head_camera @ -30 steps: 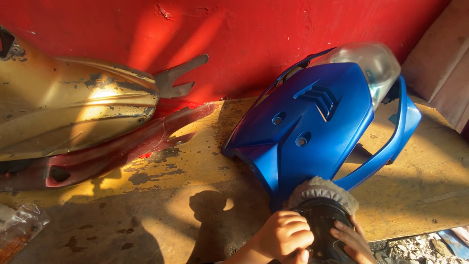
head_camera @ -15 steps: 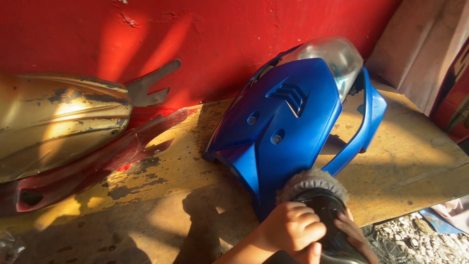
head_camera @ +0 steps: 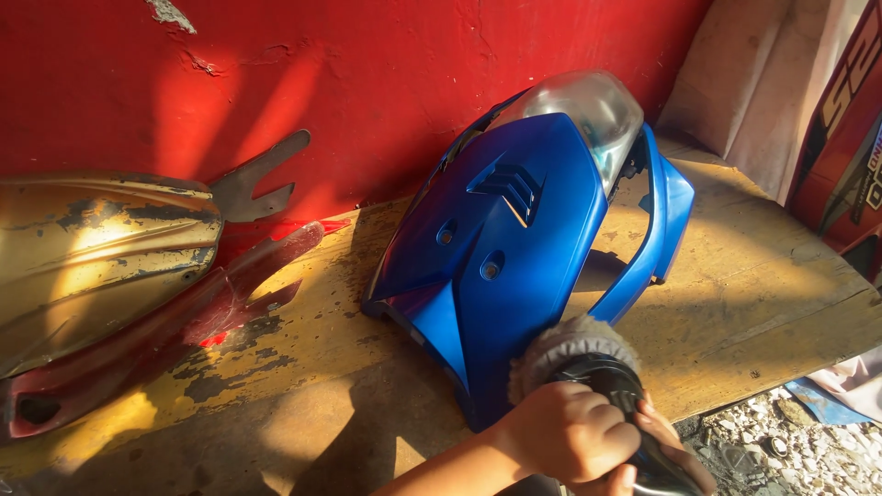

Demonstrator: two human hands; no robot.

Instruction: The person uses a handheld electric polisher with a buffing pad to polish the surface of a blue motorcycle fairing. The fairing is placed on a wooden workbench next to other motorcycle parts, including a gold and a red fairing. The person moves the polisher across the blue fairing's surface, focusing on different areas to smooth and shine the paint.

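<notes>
A blue motorcycle front fairing [head_camera: 510, 230] with a clear headlight lens [head_camera: 588, 110] leans against the red wall [head_camera: 386, 83] on a worn wooden bench [head_camera: 312, 367]. A black polishing tool [head_camera: 616, 404] with a fluffy grey pad [head_camera: 565, 344] presses on the fairing's lower end. My left hand [head_camera: 565, 432] is wrapped over the tool's body. My right hand [head_camera: 675, 450] grips the tool from the right side, partly hidden behind it.
A scuffed golden body panel [head_camera: 101, 248] lies at the left over a dark red panel [head_camera: 156, 331], with a grey metal bracket [head_camera: 257, 179] behind. A leaning board [head_camera: 753, 83] and a red panel [head_camera: 845, 138] stand at the right. Gravel [head_camera: 772, 450] lies below the bench edge.
The view has swung right, so the fairing and panels sit further left in frame. Both hands stay on the polisher, its pad still on the fairing's lower end.
</notes>
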